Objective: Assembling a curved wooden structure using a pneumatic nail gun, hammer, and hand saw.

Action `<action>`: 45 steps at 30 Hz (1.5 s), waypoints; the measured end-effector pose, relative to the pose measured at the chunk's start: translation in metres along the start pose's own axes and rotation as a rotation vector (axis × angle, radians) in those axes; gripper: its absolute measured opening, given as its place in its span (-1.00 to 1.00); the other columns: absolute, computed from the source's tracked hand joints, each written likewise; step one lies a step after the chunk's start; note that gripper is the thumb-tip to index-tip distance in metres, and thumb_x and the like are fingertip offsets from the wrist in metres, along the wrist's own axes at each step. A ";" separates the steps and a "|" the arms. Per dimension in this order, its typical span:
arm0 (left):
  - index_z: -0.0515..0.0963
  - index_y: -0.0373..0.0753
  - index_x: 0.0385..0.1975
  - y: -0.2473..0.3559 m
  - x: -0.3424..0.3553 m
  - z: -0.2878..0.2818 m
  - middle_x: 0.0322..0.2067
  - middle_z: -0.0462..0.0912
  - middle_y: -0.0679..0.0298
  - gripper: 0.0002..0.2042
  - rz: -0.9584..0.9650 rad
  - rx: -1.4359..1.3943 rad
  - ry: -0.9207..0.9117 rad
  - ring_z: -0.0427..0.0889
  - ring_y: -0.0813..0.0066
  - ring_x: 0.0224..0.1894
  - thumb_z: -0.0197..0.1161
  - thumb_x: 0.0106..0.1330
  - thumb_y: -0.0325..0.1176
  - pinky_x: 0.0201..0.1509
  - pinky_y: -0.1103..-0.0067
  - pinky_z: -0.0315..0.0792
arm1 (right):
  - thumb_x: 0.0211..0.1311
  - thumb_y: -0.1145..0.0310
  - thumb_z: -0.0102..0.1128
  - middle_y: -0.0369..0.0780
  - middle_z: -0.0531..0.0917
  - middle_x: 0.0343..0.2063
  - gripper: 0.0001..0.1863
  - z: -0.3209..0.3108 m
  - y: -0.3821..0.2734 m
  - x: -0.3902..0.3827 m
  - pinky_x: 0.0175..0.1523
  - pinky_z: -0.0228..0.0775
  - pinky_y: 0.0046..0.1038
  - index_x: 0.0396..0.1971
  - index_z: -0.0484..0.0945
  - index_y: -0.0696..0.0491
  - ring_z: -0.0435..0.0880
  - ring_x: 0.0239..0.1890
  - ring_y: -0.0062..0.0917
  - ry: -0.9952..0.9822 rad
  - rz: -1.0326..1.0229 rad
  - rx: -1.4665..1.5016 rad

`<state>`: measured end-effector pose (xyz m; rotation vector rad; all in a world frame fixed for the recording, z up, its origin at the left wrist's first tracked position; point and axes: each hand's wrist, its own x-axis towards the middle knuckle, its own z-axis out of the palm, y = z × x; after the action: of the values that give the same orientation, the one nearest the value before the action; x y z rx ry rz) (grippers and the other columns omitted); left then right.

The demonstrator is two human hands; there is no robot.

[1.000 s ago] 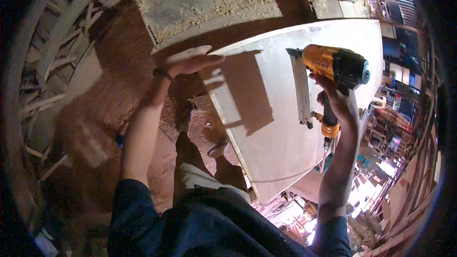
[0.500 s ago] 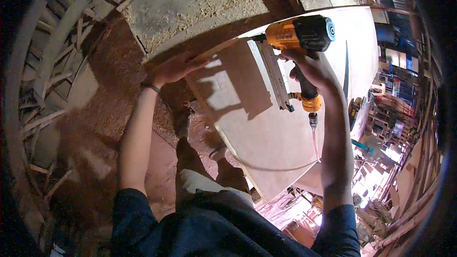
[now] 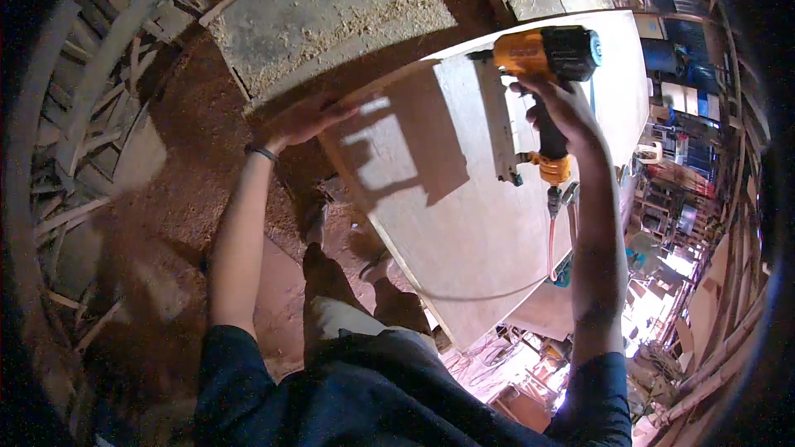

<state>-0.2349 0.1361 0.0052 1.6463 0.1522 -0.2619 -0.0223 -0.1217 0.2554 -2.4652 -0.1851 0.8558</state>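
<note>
My right hand (image 3: 556, 108) is wrapped round the handle of an orange and black pneumatic nail gun (image 3: 542, 54). The nail gun is held over a large pale wooden panel (image 3: 464, 248), with its nose toward the panel's far edge and its long magazine pointing back toward me. A thin reddish air hose (image 3: 552, 236) runs from the base of its handle. At the panel's far left corner, my left hand (image 3: 305, 122) grips the edge, with the thumb lying over the top face. Some of its fingers are hidden in shadow.
Beyond the panel lies a board (image 3: 315, 25) strewn with wood shavings. Scrap timber (image 3: 108, 74) is piled at the left above a reddish-brown dusty floor (image 3: 190, 165). Cluttered shelving and tools (image 3: 683, 165) fill the right side. My legs stand close to the panel's left edge.
My right hand has shifted the nail gun to the right, and its shadow on the panel has moved slightly left. My left hand has stayed at the panel's corner.
</note>
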 end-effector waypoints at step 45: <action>0.43 -0.46 0.04 0.028 -0.007 0.005 -0.05 0.55 0.09 -0.25 -0.192 0.038 0.156 0.47 0.41 0.01 0.02 0.26 0.26 0.13 0.53 0.31 | 0.26 0.12 0.13 -0.40 0.43 -0.69 -0.70 0.065 0.260 -0.234 -0.55 0.16 -0.62 -0.28 0.62 0.06 0.35 -0.70 -0.76 0.193 0.304 0.207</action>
<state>-0.2347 0.1291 0.0334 1.6920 0.4272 -0.2828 -0.2575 -0.3838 0.2043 -2.3923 0.3380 0.7089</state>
